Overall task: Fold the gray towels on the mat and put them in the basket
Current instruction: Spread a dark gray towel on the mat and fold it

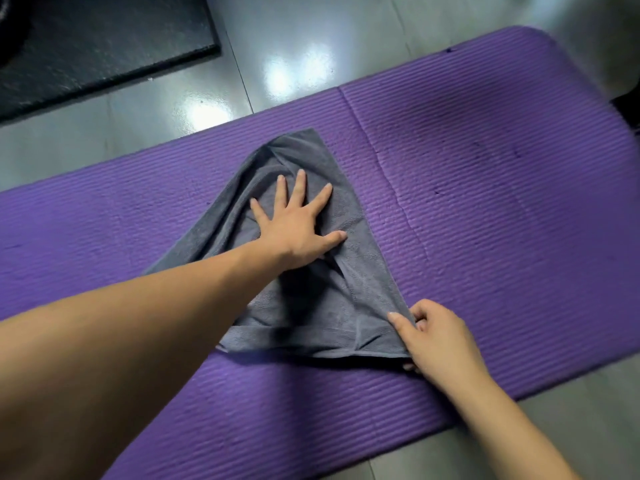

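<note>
One camera here, up on my head, wide-angle, tipped forward and steeply down along my forearms. It's close: gray towel (311, 306) dead centre, my left hand (294, 230) on it, my right hand (440, 337) lower right, purple mat (485, 202) slanting edge to edge, glossy floor (277, 46) up top.

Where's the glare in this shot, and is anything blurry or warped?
Head view: glare patches shine on the glossy floor tiles beyond the purple mat; the left arm shadows the gray towel; wide-angle distortion bows the mat's edges; corners look soft.
</note>
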Demonstrator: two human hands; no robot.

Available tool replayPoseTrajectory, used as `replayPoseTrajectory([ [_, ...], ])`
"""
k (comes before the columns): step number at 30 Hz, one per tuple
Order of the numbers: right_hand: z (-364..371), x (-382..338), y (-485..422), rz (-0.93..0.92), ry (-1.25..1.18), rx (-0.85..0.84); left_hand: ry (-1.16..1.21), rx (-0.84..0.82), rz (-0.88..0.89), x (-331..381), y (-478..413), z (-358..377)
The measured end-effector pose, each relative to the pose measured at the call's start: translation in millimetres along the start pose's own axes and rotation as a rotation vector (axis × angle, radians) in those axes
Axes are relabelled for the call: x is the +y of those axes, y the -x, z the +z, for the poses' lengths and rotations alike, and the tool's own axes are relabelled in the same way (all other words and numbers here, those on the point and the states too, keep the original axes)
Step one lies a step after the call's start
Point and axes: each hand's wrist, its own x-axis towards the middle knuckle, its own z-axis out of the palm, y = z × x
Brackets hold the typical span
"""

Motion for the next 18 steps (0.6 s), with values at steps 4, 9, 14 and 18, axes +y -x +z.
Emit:
replayPoseTrajectory([
  [4,-9.9,-39.4,-0.1,-0.18,0.333,0.236,0.395,0.352,0.06,-21.1,19.2,-22.3],
  [9,21.3,-111.2,-36.5,-0.782,0.137,0.142,0.188,0.482,-0.243,-102.3,62.3,-42.2],
  [14,61.3,-212.1,-66.7,-1.104,0.353,-0.101,0.28,0.192,-0.384,-167.4,93.8,-42.3],
  [18,87.0,-243.9,-81.0,-0.976,0.649,-0.196,0.642,0.154,-0.36,-182.6,107.3,-45.7],
])
